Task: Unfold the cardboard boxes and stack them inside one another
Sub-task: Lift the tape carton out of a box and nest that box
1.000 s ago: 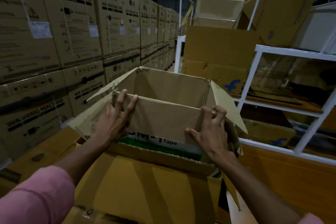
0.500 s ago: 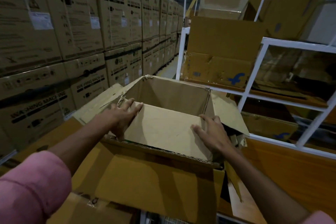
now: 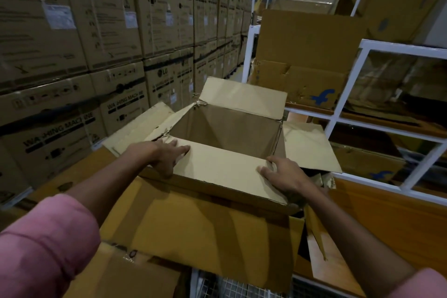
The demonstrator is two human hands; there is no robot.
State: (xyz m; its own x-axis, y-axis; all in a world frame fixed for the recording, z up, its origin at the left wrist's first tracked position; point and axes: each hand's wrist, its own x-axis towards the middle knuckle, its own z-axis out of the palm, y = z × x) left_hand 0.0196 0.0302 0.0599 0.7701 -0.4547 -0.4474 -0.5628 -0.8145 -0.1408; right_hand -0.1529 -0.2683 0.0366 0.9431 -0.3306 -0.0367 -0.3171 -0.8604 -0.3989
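The bigger outer box point(image 3: 200, 237) sat open on a wire cart, and the smaller inner box point(image 3: 227, 133) stood opened up and set down inside it, flaps spread outward. So one nesting looked about done; judging by the flat cardboard point(image 3: 312, 38) piled on the white rack point(image 3: 348, 94) behind, more boxes were probably left to unfold and stack. The near flap point(image 3: 217, 172) of the inner box lay folded toward the person. The left hand point(image 3: 162, 156) pressed flat on its left end, fingers spread and straight, gripping nothing. The right hand point(image 3: 285, 174) rested on its right end, fingers mostly extended, also gripping nothing.

Hard to tell: whether the inner box reached the outer box's bottom, hidden by the flaps. Inner box floor was in shadow. Cart mesh point(image 3: 232, 285) was cut off at the frame edge. Dim light blurred the stacked washing-machine cartons point(image 3: 72, 43) on the left.
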